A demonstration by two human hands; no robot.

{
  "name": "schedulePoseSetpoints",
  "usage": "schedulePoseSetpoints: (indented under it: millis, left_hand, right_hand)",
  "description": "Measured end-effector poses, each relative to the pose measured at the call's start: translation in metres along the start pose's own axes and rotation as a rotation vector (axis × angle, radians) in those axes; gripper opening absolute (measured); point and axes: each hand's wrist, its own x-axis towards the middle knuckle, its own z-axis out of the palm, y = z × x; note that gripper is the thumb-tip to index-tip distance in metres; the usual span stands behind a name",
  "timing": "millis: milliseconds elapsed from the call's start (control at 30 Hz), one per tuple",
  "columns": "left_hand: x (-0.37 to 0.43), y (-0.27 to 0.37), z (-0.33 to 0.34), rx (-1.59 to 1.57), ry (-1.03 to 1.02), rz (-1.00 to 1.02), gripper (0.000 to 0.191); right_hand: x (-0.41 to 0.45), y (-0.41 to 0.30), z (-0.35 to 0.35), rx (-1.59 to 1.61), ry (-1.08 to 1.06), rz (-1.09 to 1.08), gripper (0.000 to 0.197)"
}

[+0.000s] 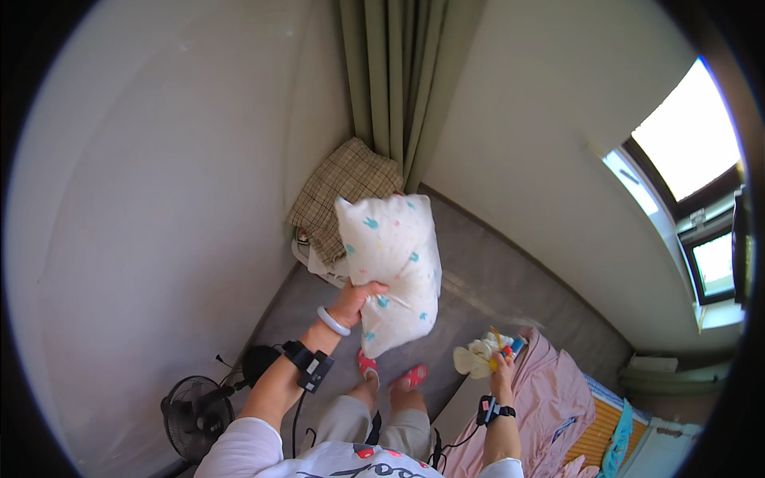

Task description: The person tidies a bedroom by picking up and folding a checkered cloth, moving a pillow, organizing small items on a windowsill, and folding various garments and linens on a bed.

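My left hand [357, 300] grips the edge of a small white pillow [397, 263], printed with teal and pink figures. The pillow hangs over the floor, pinched between thumb and fingers that are mostly hidden beneath it. Lower right, my right hand [503, 367] is closed around a bunch of small items [485, 354]. White and cream soft pieces show in it, with bits of yellow, red and blue; exactly what they are I cannot tell. This hand is beside a pink cloth [547, 388] spread on a bed.
A plaid cushion or folded cloth [349, 185] rests on a white container [317, 266] in the corner, below a green curtain [394, 77]. A black fan [200, 415] stands by the left wall. The bed bears an orange-brown mat [603, 427] and a turquoise cloth [618, 442]. Windows [687, 134] are at right.
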Motion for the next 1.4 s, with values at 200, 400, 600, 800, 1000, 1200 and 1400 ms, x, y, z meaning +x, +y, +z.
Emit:
schedulePoseSetpoints:
  millis: [200, 400, 600, 800, 1000, 1200, 1400]
  left_hand:
    - [0.005, 0.155, -0.026, -0.064, 0.23, 0.113, 0.041]
    - [-0.103, 0.379, 0.062, 0.021, 0.62, 0.222, 0.036]
    - [-0.216, 0.573, 0.188, 0.176, 0.875, 0.034, 0.034]
    - [-0.189, 0.678, 0.331, 0.154, 0.368, -0.104, 0.052]
    - [-0.17, 0.695, 0.471, 0.103, 0.009, -0.067, 0.061]
    - [-0.146, 0.707, 0.518, 0.295, -0.077, -0.017, 0.057]
    - [-0.113, 0.639, 0.591, 0.398, 0.024, -0.195, 0.046]
  right_hand:
    - [-0.032, -0.114, 0.182, 0.047, -0.324, 0.049, 0.027]
    - [-0.206, -0.375, 0.262, 0.169, -0.41, 0.145, 0.029]
    - [-0.325, -0.636, 0.375, 0.266, -0.596, 0.25, 0.027]
    - [-0.324, -0.736, 0.487, 0.649, -0.774, 0.41, 0.042]
    - [-0.407, -0.833, 0.493, 0.714, -0.921, 0.498, 0.04]
    - [-0.436, -0.856, 0.492, 0.464, -0.938, 0.267, 0.033]
    - [-0.405, -0.899, 0.365, 0.552, -0.877, 0.136, 0.035]
